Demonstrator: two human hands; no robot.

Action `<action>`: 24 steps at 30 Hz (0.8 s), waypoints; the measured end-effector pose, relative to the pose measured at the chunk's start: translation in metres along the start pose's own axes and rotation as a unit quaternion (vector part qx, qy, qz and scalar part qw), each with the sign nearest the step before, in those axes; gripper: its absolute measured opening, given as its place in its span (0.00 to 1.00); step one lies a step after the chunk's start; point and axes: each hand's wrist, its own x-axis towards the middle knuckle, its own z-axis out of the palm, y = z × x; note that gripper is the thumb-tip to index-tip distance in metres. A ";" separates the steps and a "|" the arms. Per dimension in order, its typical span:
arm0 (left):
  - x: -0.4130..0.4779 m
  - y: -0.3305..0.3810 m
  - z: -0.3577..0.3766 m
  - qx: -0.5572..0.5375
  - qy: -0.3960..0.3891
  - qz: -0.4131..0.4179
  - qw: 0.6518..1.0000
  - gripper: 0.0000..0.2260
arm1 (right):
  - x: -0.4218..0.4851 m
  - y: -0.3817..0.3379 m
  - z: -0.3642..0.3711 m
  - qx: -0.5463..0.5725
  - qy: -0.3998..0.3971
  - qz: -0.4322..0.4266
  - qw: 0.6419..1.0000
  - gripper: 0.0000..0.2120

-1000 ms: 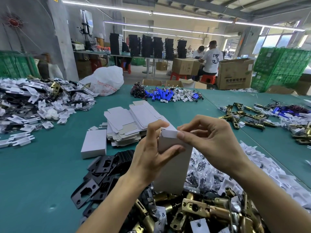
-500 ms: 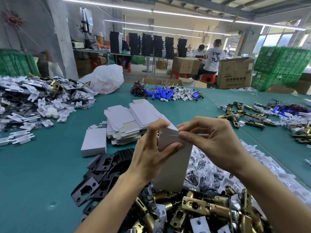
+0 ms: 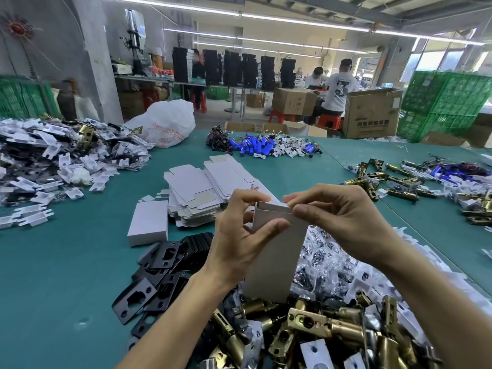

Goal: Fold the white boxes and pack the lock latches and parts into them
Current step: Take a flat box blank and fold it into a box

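I held a white box [image 3: 277, 262] upright at the centre of my view, its bottom end just above the heap below. My left hand [image 3: 237, 235] gripped it near the top from 9 o'clock, thumb pressed on the near face and the other fingers curled round behind. My right hand [image 3: 343, 222] came in from 3 o'clock, and its fingers pinched the top flap [image 3: 271, 206] at the right corner, thumb and forefinger closed tight on the card. Whether anything lay inside the box I could not tell.

At 6 o'clock from the box lay a heap of brass latches [image 3: 319, 323], directly under my wrists. At 4 o'clock was a pile of small bagged parts [image 3: 323, 258]. At 8 o'clock black plates [image 3: 159, 270] were fanned in a loose stack. A folded box [image 3: 148, 225] lay flat at 9 o'clock, just beside a stack of flat blanks [image 3: 197, 187] at 11 o'clock. Further out, blue cells [image 3: 255, 149] lay at 12 o'clock, a big heap of white pieces [image 3: 53, 161] at 10 o'clock, and more latches [image 3: 386, 179] at 2 o'clock.

The surface [image 3: 66, 275] was teal green. Beyond it stood cartons [image 3: 370, 115], green crates [image 3: 447, 102], a white sack [image 3: 165, 121] and seated people [image 3: 338, 89] under strip lights.
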 end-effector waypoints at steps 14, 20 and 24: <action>-0.001 0.001 0.001 -0.017 -0.006 0.030 0.999 0.07 | -0.010 0.012 0.001 -0.033 -0.016 0.019 0.999 0.11; 0.001 0.000 0.003 0.024 -0.023 0.011 0.999 0.14 | -0.009 0.010 0.001 -0.006 -0.061 0.052 0.997 0.11; 0.002 0.007 0.004 0.039 -0.024 -0.036 0.998 0.10 | -0.009 0.007 0.003 0.002 -0.036 0.034 0.999 0.10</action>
